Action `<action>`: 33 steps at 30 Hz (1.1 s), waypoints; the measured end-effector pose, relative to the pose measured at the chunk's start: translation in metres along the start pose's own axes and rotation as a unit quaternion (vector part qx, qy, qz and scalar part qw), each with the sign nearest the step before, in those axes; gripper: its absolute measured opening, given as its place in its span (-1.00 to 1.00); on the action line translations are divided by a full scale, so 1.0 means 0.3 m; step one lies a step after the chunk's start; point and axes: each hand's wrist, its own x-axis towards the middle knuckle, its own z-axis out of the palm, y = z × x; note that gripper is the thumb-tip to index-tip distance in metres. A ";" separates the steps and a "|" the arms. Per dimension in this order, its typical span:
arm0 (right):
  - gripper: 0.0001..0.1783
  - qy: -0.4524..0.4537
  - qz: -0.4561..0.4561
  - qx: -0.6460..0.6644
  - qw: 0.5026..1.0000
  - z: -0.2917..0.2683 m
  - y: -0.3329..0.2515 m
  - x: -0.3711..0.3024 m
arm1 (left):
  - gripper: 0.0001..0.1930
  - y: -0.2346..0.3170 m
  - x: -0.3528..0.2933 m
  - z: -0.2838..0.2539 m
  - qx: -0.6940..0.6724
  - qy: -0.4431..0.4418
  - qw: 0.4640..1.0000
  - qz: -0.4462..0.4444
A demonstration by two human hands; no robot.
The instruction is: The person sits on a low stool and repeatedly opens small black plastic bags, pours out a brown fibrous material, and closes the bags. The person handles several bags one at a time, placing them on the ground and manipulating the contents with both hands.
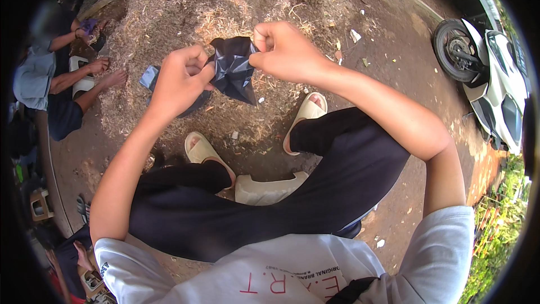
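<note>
A crumpled black plastic bag (234,73) is stretched between my two hands above a mound of loose brown soil mixed with dry plant bits (169,11). My left hand (180,79) pinches its left edge between thumb and fingers. At the opposite edge, my right hand (287,53) grips the plastic with curled fingers. More dark plastic (196,104) lies on the mound beneath my left hand, partly hidden by it. A shiny bluish piece of plastic (149,77) shows just left of that hand.
I sit on a low pale stool (269,190), my sandalled feet (207,149) at the mound's near edge. At the left, another person (42,76) sits by the mound, hands near it. A white motorbike (489,79) stands at the right. Small white scraps (355,36) dot the ground.
</note>
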 end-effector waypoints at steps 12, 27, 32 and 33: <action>-0.78 0.033 -0.011 -0.108 0.994 0.014 0.040 -0.001 | -0.78 0.017 0.017 -0.030 0.278 0.033 0.959 0.045; -0.67 -0.071 -0.196 -0.086 0.974 0.020 -0.006 -0.023 | -0.76 -0.105 0.063 -0.053 0.150 -0.002 0.986 -0.069; -0.63 0.038 -0.201 -0.182 0.962 0.037 0.023 -0.038 | -0.77 -0.048 0.051 -0.030 0.236 -0.007 0.971 -0.029; -0.61 0.057 -0.212 -0.205 0.954 0.039 0.018 -0.039 | -0.78 -0.030 0.041 -0.023 0.242 -0.011 0.970 -0.031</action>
